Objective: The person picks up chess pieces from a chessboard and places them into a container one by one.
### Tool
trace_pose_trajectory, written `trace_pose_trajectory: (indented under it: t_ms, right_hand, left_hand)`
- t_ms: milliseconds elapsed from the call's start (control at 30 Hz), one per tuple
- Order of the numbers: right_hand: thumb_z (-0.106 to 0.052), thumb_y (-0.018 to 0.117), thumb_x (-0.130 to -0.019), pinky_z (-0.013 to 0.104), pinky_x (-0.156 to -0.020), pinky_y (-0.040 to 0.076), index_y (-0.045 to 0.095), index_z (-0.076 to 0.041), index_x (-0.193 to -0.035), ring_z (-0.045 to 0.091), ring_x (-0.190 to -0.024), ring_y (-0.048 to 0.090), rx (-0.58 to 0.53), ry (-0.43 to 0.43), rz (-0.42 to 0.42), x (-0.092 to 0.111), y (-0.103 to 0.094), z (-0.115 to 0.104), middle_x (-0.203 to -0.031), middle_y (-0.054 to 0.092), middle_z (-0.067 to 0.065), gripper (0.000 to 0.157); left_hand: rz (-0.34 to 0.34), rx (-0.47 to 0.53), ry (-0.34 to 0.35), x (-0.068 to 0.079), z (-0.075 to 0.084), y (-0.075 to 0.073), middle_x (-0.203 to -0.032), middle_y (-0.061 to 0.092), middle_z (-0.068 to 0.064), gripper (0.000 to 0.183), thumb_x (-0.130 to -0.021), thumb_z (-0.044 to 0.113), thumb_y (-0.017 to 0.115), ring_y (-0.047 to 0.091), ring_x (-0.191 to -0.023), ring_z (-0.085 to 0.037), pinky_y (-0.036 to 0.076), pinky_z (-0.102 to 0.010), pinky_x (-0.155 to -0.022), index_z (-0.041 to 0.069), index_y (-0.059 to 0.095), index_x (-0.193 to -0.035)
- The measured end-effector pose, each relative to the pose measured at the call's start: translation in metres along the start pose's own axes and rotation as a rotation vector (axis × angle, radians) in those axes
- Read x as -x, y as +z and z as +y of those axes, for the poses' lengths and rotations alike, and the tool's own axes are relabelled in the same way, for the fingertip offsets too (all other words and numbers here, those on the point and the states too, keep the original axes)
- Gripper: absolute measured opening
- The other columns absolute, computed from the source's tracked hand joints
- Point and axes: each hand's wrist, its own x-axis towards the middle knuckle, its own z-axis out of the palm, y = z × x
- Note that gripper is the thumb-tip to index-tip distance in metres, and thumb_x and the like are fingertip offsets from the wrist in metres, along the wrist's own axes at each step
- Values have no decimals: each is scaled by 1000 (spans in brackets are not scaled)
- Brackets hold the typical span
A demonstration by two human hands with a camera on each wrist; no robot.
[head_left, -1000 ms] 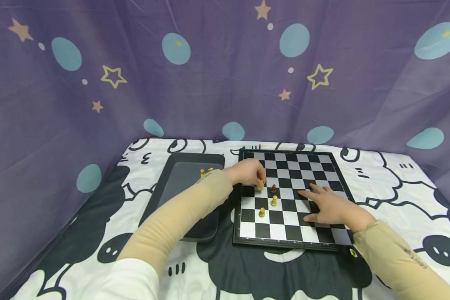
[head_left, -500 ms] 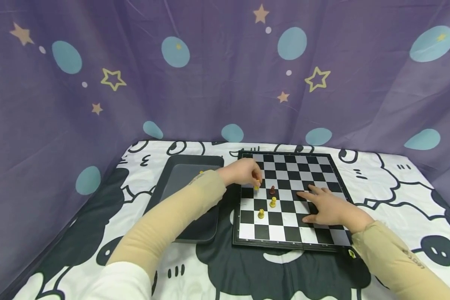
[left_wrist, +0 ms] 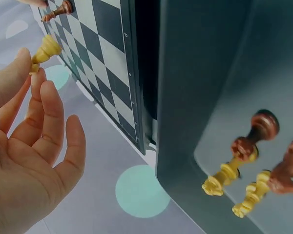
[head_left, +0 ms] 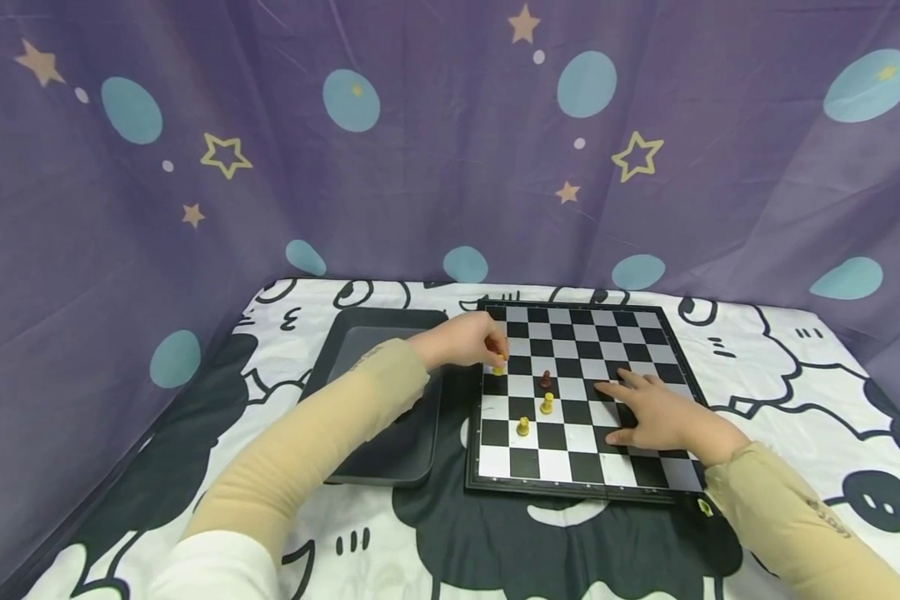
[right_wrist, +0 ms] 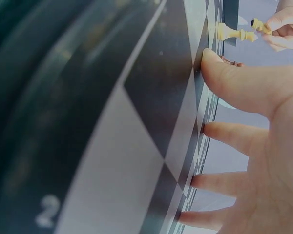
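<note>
My left hand (head_left: 461,342) pinches a yellow chess piece (left_wrist: 49,46) between thumb and fingertips, over the left edge of the chessboard (head_left: 607,479). In the left wrist view this piece is tilted, its wide base pointing away from the fingers. Spread out on the right side of the board, my right hand (head_left: 660,417) rests its fingertips on the squares. Between the hands stand a dark red-brown chess piece (head_left: 546,379), a taller yellow chess piece (head_left: 547,403) and another yellow chess piece (head_left: 522,427) nearer the front left corner.
Left of the board lies a dark grey tray (head_left: 420,475), partly covered by my left forearm. Inside it, the left wrist view shows brown chess pieces (left_wrist: 264,125) and yellow chess pieces (left_wrist: 221,179). A purple curtain (head_left: 450,167) hangs behind the cartoon-print cloth (head_left: 570,550).
My left hand has moved left with the yellow chess piece, from near the red-brown piece to the board's left edge. The right hand has stayed in place.
</note>
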Motion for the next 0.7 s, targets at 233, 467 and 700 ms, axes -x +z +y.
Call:
trace_pose_trajectory:
  t_ms: [233,467,700]
  right_hand:
    - [-47,75,-75,70,-92,34,48,-11,-138,61,-126,29,3,0,1,1,-1,-1,-144,31,35,78]
    - [-47,75,-75,70,-92,34,48,-10,-138,61,-126,29,4,0,-1,0,0,-2,-143,31,35,78]
    - [-47,75,-75,70,-92,34,48,-11,-138,61,-126,28,4,4,-2,1,0,-3,-144,30,35,78]
  left_hand:
    - [15,50,-5,13,-7,-6,-92,70,-4,13,-86,12,70,62,-79,-12,50,-23,-72,4,74,-95]
    - [25,81,6,28,-13,-12,-92,71,-5,14,-85,11,70,62,-79,-13,50,-24,-72,3,74,-96]
    - [48,65,-11,39,-24,-18,-89,71,-2,13,-85,13,71,61,-78,-11,49,-25,-72,5,75,-95]
